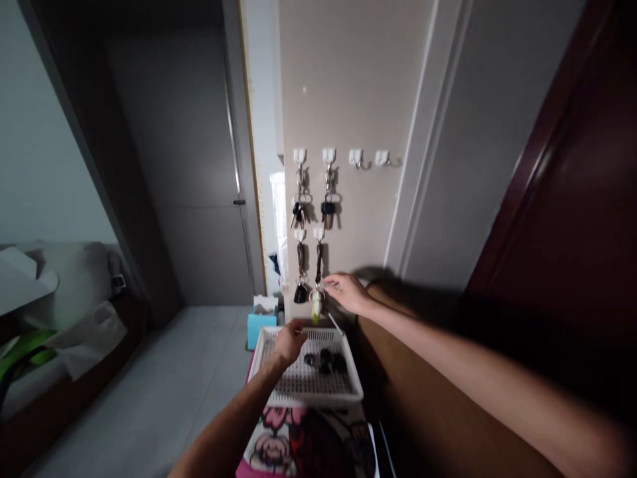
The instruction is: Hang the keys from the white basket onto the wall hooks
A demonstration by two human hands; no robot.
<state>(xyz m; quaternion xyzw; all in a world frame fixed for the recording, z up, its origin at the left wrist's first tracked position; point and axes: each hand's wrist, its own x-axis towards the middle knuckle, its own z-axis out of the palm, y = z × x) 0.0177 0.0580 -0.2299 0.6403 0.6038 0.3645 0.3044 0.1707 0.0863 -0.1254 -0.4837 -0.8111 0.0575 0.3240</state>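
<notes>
My right hand [348,293] is at the wall, its fingers stretched out and slightly apart just right of a hanging keychain with a dark strap [319,262]. A blurred yellow-green charm [316,309] dangles from that strap. My left hand [290,344] hovers above a white plastic basket [355,382], loosely bent, with a gap between thumb and fingers and nothing visible in it. Several dark key bunches [326,360] lie in the basket. To the left of the charm hangs another strap with a black key fob [300,293].
Two key bunches [299,212] [328,211] hang from the upper hooks; two bare hooks [356,158] [382,158] are to their right. Below the basket is a flower-patterned cloth [273,448]. A blue box [261,326] stands behind left, a brown surface [398,372] at right.
</notes>
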